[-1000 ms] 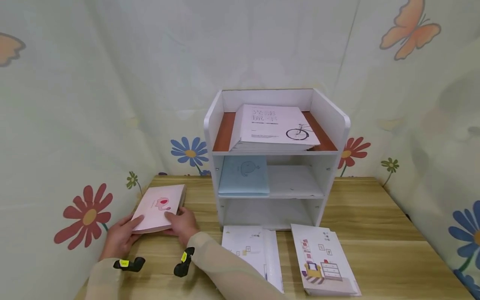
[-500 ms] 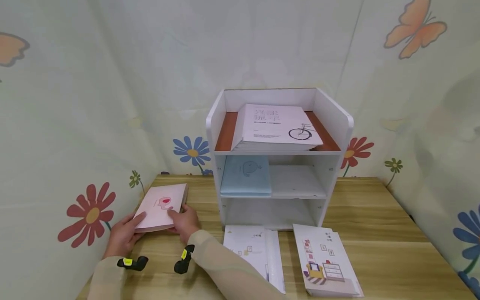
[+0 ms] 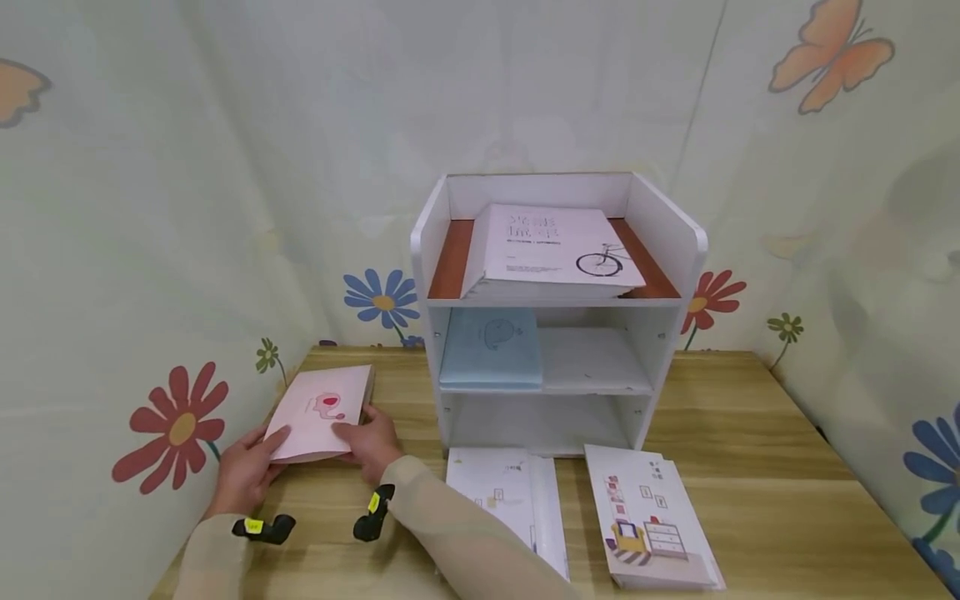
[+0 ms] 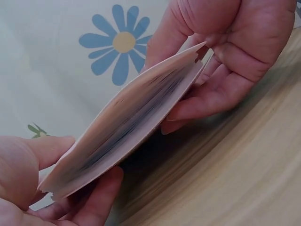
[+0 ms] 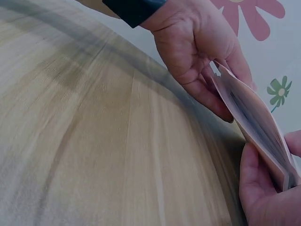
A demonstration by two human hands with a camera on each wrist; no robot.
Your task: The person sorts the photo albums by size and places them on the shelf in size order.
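A pink notebook [image 3: 318,414] with a red elephant drawing lies between both hands at the table's left. My left hand [image 3: 242,477] grips its near left corner, thumb on the cover and fingers beneath. On the right edge my right hand [image 3: 371,445] pinches it the same way, thumb on top. The left wrist view shows the notebook [image 4: 127,120] edge-on, its covers bowed apart around the darker pages. From the right wrist view the same notebook [image 5: 251,120] appears tilted above the wood, a hand at each end.
A white three-tier shelf [image 3: 687,242] stands at the back centre. White bicycle-cover books [image 3: 555,250] fill its top; blue notebooks [image 3: 491,354] lie on the middle tier. In front sit two white groups of booklets, the left [image 3: 495,492] and the right [image 3: 652,525]. A patterned cloth [image 3: 315,125] hangs behind.
Both hands keep their hold on the pink notebook at nearly the same spot. Its near edge, straight before, now bows into a slight curve. The head view has shifted a little.
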